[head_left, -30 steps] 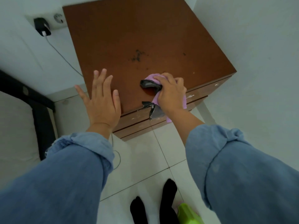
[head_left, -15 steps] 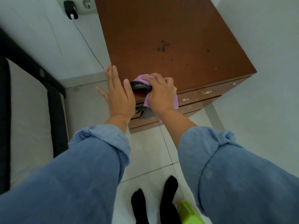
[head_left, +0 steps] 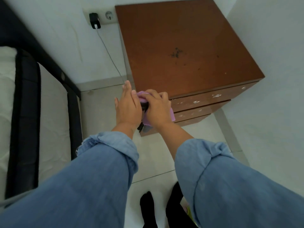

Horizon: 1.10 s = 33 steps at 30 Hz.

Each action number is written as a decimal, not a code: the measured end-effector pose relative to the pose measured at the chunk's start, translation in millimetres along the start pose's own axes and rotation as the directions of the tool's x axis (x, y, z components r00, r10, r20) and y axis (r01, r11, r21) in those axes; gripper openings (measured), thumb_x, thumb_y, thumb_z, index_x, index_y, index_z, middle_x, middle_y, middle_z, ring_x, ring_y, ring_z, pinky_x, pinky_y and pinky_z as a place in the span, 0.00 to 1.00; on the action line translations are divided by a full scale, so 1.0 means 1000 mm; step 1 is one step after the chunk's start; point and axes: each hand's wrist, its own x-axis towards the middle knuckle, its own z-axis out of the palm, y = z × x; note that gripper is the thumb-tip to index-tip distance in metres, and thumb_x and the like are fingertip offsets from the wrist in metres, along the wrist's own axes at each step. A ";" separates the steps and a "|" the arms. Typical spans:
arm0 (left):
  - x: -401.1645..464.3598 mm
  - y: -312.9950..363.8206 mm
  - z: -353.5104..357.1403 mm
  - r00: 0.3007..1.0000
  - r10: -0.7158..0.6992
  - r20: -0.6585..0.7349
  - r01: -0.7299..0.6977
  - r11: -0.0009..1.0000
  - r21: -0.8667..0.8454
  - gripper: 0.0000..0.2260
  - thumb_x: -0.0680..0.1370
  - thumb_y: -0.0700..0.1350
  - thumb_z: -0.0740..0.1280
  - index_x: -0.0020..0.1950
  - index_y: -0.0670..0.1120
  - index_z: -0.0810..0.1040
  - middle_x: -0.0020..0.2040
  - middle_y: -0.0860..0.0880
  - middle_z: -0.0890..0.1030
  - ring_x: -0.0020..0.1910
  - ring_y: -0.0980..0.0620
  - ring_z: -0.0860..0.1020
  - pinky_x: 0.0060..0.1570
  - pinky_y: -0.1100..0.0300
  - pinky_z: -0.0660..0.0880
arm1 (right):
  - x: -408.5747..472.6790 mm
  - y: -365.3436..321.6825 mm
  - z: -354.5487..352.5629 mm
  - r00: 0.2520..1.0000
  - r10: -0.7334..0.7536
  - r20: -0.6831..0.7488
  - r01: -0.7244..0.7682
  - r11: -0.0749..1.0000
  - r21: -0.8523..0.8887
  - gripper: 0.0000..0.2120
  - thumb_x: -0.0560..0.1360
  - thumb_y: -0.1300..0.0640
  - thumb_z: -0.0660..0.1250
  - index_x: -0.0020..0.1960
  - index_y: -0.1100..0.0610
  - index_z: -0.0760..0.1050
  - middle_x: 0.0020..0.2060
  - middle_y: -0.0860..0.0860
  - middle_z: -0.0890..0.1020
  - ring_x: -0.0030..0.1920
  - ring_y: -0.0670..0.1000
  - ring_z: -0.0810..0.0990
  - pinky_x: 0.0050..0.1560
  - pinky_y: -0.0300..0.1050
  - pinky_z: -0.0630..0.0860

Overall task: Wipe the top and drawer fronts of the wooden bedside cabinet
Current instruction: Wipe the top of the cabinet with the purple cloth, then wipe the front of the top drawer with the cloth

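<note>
Your right hand (head_left: 158,109) clenches the crumpled purple cloth (head_left: 171,115) at the brown wooden bedside cabinet (head_left: 185,46) front corner | your left hand (head_left: 127,107) fingers straight, beside it | drawers closed, contents unseen

White wall (head_left: 54,46), pale tiled floor (head_left: 156,162) — dark-framed bed (head_left: 26,122) beside.

I'm looking down into a home bedroom: a wooden bedside cabinet (head_left: 189,46) is standing at one o'clock against white walls, a mattress (head_left: 54,116) in a dark bed frame (head_left: 26,112) is lying at nine o'clock, and a charger (head_left: 94,20) is sitting plugged into a wall socket (head_left: 108,14) at eleven o'clock.
</note>
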 end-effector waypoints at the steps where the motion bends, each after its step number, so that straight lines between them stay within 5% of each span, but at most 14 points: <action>1: -0.002 0.001 -0.003 1.000 0.009 0.003 -0.009 1.000 0.013 0.22 0.84 0.45 0.46 0.78 0.43 0.54 0.77 0.47 0.58 0.76 0.53 0.54 0.75 0.50 0.43 | -0.004 -0.003 -0.002 1.000 -0.002 0.019 0.002 1.000 0.003 0.21 0.71 0.64 0.65 0.58 0.42 0.75 0.59 0.41 0.76 0.48 0.49 0.61 0.42 0.42 0.54; 6: -0.006 0.008 -0.013 0.999 0.034 0.020 -0.036 0.993 0.112 0.21 0.84 0.45 0.48 0.77 0.43 0.57 0.76 0.46 0.61 0.76 0.50 0.56 0.74 0.47 0.50 | -0.017 0.001 -0.029 0.991 0.001 0.137 0.008 0.998 -0.060 0.26 0.64 0.67 0.68 0.54 0.41 0.76 0.53 0.39 0.76 0.46 0.47 0.61 0.41 0.44 0.59; 11: -0.013 0.027 -0.001 0.990 0.142 -0.001 -0.138 0.969 0.204 0.19 0.80 0.41 0.57 0.71 0.44 0.67 0.71 0.46 0.69 0.69 0.48 0.67 0.67 0.50 0.63 | -0.018 0.028 -0.064 0.988 0.123 0.098 -0.101 0.973 -0.210 0.26 0.62 0.65 0.71 0.54 0.42 0.74 0.53 0.41 0.74 0.47 0.49 0.61 0.43 0.44 0.57; 17: -0.015 0.053 0.020 0.970 0.243 0.010 -0.237 0.937 0.258 0.17 0.74 0.36 0.62 0.63 0.46 0.74 0.63 0.50 0.73 0.61 0.50 0.71 0.59 0.55 0.64 | -0.004 0.062 -0.098 0.979 0.204 0.022 -0.191 0.943 -0.274 0.27 0.62 0.66 0.69 0.55 0.43 0.73 0.54 0.42 0.73 0.51 0.53 0.65 0.44 0.45 0.60; 24: -0.026 0.055 0.054 0.980 0.185 0.073 -0.199 0.921 0.335 0.11 0.75 0.38 0.63 0.52 0.49 0.79 0.52 0.52 0.75 0.53 0.51 0.72 0.54 0.57 0.63 | 0.006 0.122 -0.120 0.961 0.276 -0.006 -0.265 0.916 -0.302 0.27 0.64 0.67 0.65 0.58 0.44 0.71 0.57 0.44 0.72 0.54 0.53 0.64 0.50 0.48 0.66; 33: -0.051 0.068 0.110 0.999 0.035 -0.035 -0.013 0.878 0.479 0.22 0.74 0.38 0.63 0.68 0.46 0.71 0.65 0.48 0.71 0.65 0.48 0.69 0.63 0.50 0.63 | 0.010 0.191 -0.147 0.987 0.158 0.033 -0.139 0.937 -0.320 0.28 0.65 0.66 0.67 0.60 0.46 0.69 0.61 0.46 0.70 0.56 0.55 0.65 0.49 0.48 0.66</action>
